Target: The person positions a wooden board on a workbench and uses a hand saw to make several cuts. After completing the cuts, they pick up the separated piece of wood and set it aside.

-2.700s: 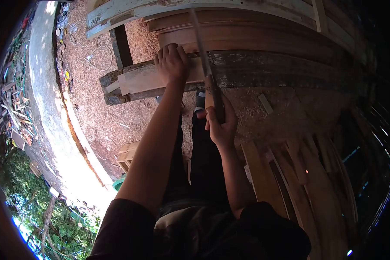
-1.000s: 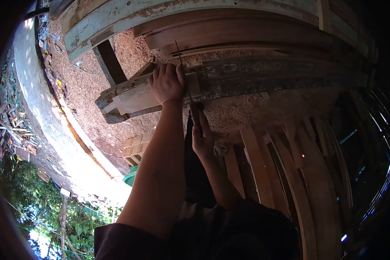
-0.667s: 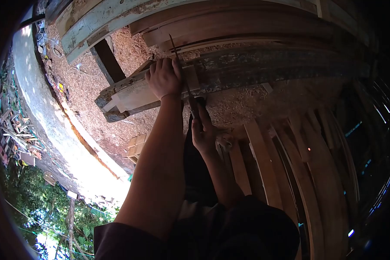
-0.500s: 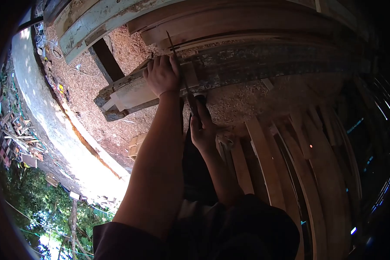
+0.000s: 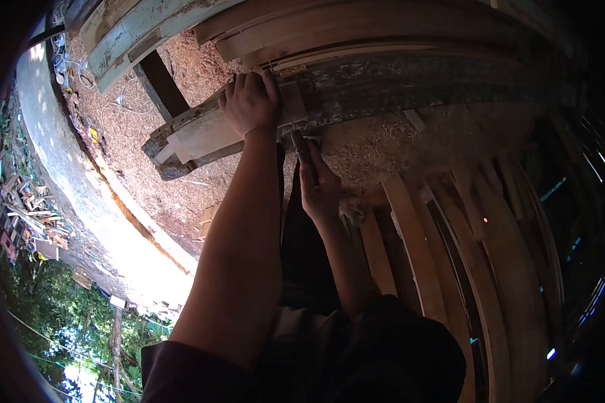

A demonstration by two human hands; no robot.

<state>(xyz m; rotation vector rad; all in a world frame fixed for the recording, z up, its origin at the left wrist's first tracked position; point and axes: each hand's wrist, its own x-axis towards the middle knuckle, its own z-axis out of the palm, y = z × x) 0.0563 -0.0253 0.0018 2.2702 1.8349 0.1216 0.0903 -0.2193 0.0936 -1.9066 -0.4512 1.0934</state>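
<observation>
The left hand [image 5: 251,105] lies on top of the pale board [image 5: 210,136], with fingers bent toward the far edge; the fingertips are hidden, so I cannot tell if it clamps. This board rests along the left end of the dark beam [image 5: 417,84]. The right hand [image 5: 319,186] is closed around the handle of the saw [image 5: 300,144], just outside the beam's near edge, apart from the left hand. The thin blade, hard to see, crosses the board just beside the left hand
</observation>
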